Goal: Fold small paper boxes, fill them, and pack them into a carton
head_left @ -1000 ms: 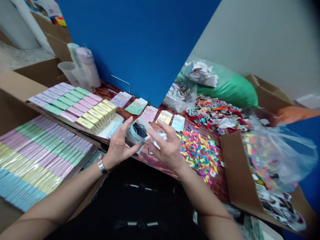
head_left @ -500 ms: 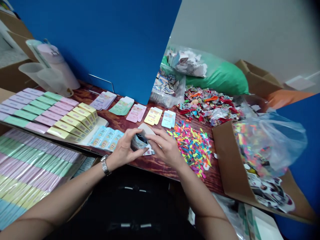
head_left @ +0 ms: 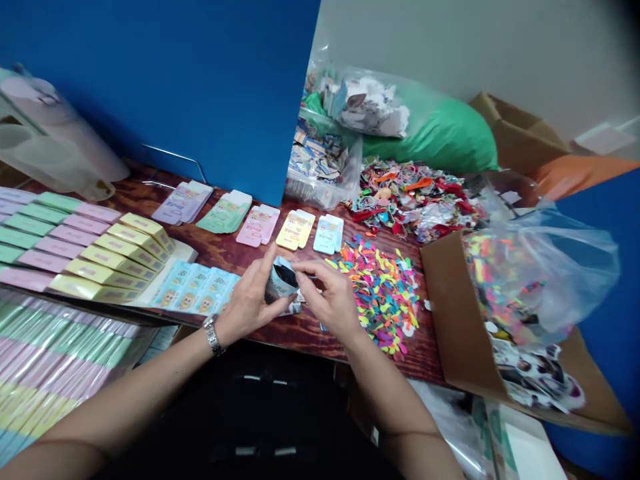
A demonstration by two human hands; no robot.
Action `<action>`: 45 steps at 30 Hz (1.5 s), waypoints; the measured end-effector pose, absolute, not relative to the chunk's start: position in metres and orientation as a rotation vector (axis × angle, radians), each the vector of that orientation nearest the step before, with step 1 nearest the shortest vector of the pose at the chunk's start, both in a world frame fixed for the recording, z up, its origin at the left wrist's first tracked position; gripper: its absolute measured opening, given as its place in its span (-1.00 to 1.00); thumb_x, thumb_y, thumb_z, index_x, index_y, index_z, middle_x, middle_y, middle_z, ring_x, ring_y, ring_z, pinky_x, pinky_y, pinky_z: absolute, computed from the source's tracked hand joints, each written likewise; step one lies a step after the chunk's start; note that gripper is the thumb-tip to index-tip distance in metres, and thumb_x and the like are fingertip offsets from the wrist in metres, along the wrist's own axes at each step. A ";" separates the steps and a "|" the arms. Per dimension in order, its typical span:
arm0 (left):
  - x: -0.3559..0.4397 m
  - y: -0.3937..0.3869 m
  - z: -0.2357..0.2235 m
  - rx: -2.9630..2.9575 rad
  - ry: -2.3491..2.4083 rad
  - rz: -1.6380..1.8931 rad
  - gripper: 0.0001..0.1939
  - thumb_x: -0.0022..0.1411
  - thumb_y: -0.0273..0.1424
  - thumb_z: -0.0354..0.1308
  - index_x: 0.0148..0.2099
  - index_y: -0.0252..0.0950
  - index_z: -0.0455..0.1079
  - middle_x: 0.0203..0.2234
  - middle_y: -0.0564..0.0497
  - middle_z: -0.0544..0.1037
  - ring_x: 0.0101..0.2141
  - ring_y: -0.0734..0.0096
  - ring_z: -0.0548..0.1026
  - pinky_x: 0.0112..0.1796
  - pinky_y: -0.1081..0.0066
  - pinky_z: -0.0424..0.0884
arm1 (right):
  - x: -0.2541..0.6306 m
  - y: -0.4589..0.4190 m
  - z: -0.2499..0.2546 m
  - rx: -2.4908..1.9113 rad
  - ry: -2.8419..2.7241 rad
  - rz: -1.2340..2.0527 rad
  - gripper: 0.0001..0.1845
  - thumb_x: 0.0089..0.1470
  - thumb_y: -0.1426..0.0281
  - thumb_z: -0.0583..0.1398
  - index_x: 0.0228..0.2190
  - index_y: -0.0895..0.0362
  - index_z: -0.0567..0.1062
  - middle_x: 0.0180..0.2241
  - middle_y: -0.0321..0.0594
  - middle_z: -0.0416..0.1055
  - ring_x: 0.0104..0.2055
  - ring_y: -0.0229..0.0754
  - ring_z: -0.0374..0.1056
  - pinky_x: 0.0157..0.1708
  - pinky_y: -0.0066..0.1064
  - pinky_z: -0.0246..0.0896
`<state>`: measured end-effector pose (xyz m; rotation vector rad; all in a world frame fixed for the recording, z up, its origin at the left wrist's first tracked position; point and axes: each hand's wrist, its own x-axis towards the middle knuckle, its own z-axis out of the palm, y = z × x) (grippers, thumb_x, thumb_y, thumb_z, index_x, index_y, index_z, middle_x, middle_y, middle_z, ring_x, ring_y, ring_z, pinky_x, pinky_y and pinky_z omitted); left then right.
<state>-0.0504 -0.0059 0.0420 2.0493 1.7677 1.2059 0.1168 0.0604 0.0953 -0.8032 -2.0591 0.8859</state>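
Observation:
My left hand (head_left: pixel 250 300) grips a small open paper box (head_left: pixel 280 283) with dark things inside, just above the wooden table (head_left: pixel 240 248). My right hand (head_left: pixel 327 297) pinches at the box's open top, fingertips touching its flap. Right of my right hand lies a heap of small bright plastic pieces (head_left: pixel 383 290). Behind my hands lie short stacks of flat pastel cards: purple (head_left: pixel 183 202), green (head_left: pixel 225 212), pink (head_left: pixel 257 225), yellow (head_left: pixel 296 229) and blue (head_left: pixel 329 234).
Rows of finished pastel boxes (head_left: pixel 95 247) fill trays at the left. A blue partition (head_left: pixel 200 87) stands behind. A tangle of coloured bands (head_left: pixel 415 200), a green bag (head_left: pixel 445 140), a clear tub (head_left: pixel 320 167) and a cardboard box with a plastic bag (head_left: pixel 530 280) crowd the right.
My hands have come together and lowered toward the table; the right hand went from spread fingers to pinching the box's top. The view has swung to the right.

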 end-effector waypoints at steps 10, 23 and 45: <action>-0.048 0.004 0.038 2.347 2.057 0.836 0.07 0.25 -0.12 0.07 0.42 -0.51 -0.59 -0.17 -0.28 0.38 -0.24 0.00 0.41 -0.26 0.09 0.44 | 0.111 0.052 0.077 -0.805 -2.102 0.686 -0.65 0.26 0.51 0.07 -0.02 0.05 0.53 -0.05 -0.18 0.55 0.03 -0.17 0.46 0.07 -0.29 0.38; -0.052 0.006 0.041 2.514 2.023 0.752 -0.05 0.26 -0.18 0.09 0.45 -0.39 -0.40 -0.03 -0.36 0.37 -0.18 -0.01 0.43 -0.29 0.13 0.48 | 0.115 0.054 0.056 -0.890 -1.915 0.878 -0.61 0.29 0.43 0.10 0.12 0.09 0.43 0.01 -0.16 0.53 0.04 -0.17 0.48 0.11 -0.34 0.39; -0.063 -0.063 0.062 2.381 1.982 0.034 -0.34 0.35 -0.27 0.03 0.41 -0.26 -0.05 -0.14 -0.20 0.42 -0.23 0.10 0.46 -0.28 0.19 0.47 | 0.104 0.068 -0.006 -0.649 -2.496 0.706 -0.59 0.23 0.31 0.17 0.10 0.07 0.45 0.14 -0.01 0.40 0.23 0.07 0.27 0.19 0.03 0.21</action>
